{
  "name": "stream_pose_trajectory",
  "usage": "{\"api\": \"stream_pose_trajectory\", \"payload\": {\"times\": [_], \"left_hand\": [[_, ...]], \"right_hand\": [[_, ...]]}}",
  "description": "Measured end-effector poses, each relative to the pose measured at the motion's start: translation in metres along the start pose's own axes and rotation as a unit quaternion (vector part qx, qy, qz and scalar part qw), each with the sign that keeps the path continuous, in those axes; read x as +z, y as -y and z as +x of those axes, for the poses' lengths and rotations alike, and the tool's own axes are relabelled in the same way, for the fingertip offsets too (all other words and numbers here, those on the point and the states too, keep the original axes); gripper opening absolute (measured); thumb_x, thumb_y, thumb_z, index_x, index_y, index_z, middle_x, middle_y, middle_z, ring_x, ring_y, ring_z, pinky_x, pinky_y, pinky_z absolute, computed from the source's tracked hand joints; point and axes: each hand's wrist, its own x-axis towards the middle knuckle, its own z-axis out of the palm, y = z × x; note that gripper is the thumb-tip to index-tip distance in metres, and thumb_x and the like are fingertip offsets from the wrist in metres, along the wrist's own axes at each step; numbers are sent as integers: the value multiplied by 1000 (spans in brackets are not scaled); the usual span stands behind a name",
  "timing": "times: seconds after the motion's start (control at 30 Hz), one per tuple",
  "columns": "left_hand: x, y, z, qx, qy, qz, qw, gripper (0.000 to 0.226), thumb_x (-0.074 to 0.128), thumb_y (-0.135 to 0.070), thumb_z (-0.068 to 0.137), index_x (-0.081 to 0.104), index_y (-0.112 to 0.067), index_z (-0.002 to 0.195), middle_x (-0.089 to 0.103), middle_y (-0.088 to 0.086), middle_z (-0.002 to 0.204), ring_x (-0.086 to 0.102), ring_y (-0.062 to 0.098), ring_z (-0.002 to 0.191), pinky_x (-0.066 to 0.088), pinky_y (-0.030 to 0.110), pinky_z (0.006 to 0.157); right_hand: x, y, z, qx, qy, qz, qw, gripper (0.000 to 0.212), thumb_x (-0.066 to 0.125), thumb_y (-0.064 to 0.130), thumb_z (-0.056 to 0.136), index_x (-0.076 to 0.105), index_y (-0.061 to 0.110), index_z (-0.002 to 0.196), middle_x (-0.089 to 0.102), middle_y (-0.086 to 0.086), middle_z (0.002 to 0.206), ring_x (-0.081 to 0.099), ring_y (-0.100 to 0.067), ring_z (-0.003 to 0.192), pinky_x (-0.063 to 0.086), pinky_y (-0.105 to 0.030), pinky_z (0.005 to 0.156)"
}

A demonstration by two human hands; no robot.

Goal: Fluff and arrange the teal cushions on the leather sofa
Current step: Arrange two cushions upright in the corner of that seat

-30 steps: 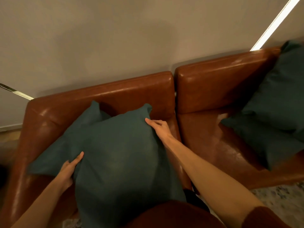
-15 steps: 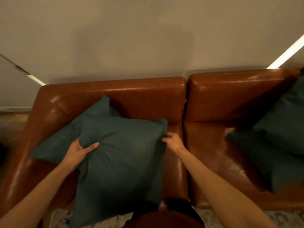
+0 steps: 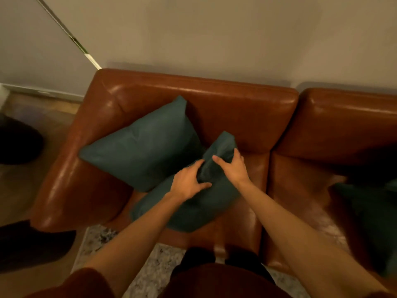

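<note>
Your body: bare forearms, short dark-red sleeves.
Your left hand (image 3: pixel 189 182) and right hand (image 3: pixel 233 167) are bare, no gloves, rings or watch showing. Forearms uncovered up to rust-red sleeves (image 3: pixel 90 282) at the frame bottom. Same red top (image 3: pixel 214 282) over your torso, black shorts (image 3: pixel 217 258) below it.

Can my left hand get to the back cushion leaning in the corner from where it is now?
Probably yes. The left hand rests on the front cushion, and the back cushion lies just beyond it to the left, with nothing between. It would have to let go of the front cushion, which the right hand also grips.
</note>
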Motion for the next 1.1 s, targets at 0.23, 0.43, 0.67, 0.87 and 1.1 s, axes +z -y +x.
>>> {"api": "stream_pose_trajectory", "payload": {"times": [0.23, 0.43, 0.67, 0.87, 1.1], "left_hand": [[5, 114, -65, -68, 30, -20, 997, 117, 55, -88, 51, 27, -32, 149, 35, 0, 152, 34, 26, 137, 33, 46, 112], [0, 144, -70, -114, 92, -54, 988, 121, 78, -68, 55, 16, -27, 152, 41, 9, 149, 45, 31, 132, 42, 43, 106], [-46, 160, -59, -66, 0, 23, 998, 91, 75, -67, 63, 42, -28, 139, 56, -1, 135, 56, 23, 120, 48, 39, 93], [-43, 167, -45, -79, 0, 20, 997, 59, 73, -60, 69, 60, -23, 113, 62, -4, 109, 60, 18, 101, 46, 33, 75], [-53, 182, -56, -70, -8, 85, 994, 80, 63, -71, 69, 49, -23, 132, 55, -3, 123, 52, 20, 115, 45, 40, 92]], "right_hand": [[-29, 17, 58, 113, 45, -116, 986, 92, 53, 81, 72, 62, -2, 112, 71, -19, 93, 71, -32, 85, 58, -39, 84], [-37, 51, 87, 13, 47, -243, 969, 69, 71, 47, 82, 53, 5, 133, 58, -13, 133, 55, -31, 124, 48, -32, 92], [-55, 43, 101, -8, 28, -199, 980, 57, 84, 31, 71, 33, 18, 51, 36, -1, 54, 40, -17, 58, 29, -32, 55], [-43, 23, 104, -6, -6, -184, 983, 32, 79, 26, 79, 63, 0, 72, 64, -12, 76, 60, -23, 74, 47, -35, 66], [-14, 48, 102, -84, -58, -169, 980, 31, 67, 10, 88, 65, 5, 119, 66, -14, 121, 62, -26, 109, 48, -31, 87]]}}
